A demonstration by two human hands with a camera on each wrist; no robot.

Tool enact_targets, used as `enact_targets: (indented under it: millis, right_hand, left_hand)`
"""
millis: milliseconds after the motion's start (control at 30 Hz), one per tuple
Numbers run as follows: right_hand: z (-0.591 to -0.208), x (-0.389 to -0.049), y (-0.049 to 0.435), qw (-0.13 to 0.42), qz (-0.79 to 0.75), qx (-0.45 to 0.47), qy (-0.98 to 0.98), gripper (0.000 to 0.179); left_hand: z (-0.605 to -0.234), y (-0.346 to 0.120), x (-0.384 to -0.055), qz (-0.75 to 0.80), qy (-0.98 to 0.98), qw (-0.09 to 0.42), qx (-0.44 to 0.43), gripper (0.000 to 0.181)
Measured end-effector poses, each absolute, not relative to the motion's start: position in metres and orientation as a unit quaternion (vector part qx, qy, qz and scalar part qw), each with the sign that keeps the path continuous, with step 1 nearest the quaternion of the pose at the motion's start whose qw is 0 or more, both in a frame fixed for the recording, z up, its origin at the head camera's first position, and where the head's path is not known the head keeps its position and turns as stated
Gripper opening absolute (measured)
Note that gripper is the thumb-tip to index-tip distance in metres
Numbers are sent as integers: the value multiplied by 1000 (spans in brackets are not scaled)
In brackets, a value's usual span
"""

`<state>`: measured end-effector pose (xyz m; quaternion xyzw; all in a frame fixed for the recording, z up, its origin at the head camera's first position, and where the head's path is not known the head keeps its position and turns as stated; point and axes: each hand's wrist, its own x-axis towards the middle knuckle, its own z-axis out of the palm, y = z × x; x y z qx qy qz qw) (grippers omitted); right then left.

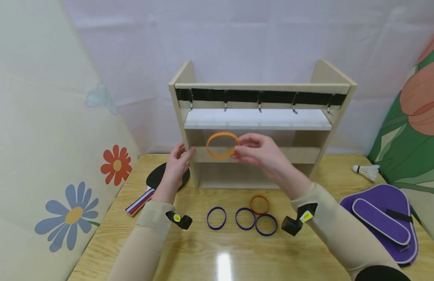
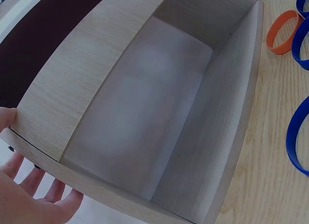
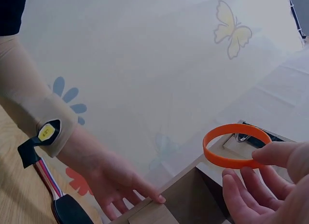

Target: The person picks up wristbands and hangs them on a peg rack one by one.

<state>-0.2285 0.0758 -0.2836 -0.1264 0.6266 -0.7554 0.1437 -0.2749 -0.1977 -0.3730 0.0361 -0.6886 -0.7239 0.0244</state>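
Observation:
Between thumb and fingers, my right hand [image 1: 259, 153] pinches an orange wristband [image 1: 222, 134] by its right side. The band hangs in the air before the wooden rack [image 1: 262, 86], below its row of metal hooks [image 1: 260, 107]. In the right wrist view, the orange wristband [image 3: 227, 162] shows as an open loop. My left hand [image 1: 175, 166] grips the rack's left side panel [image 1: 183, 132], thumb at the front edge and fingers along the outer face. The left wrist view shows those fingers [image 2: 53, 188] against the panel.
On the table lie blue wristbands [image 1: 216, 228] and another orange wristband [image 1: 260, 213], in front of the rack. A table tennis paddle [image 1: 155, 177] lies behind my left forearm. To the right are a shuttlecock [image 1: 368, 171] and a purple case [image 1: 382, 222].

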Motion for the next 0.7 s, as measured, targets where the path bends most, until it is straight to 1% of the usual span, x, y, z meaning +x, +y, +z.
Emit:
enact_targets:
  millis: [400,700]
  right_hand:
    - [-255,-236,47,144,-786,-137,585,36]
    - [-248,-237,22,144,-806,-123,560,39]
  left_hand:
    - [-375,-201,-274,-708,-705,27,34,61]
    - [-376,-199,-277,-713,-700,27,36,61]
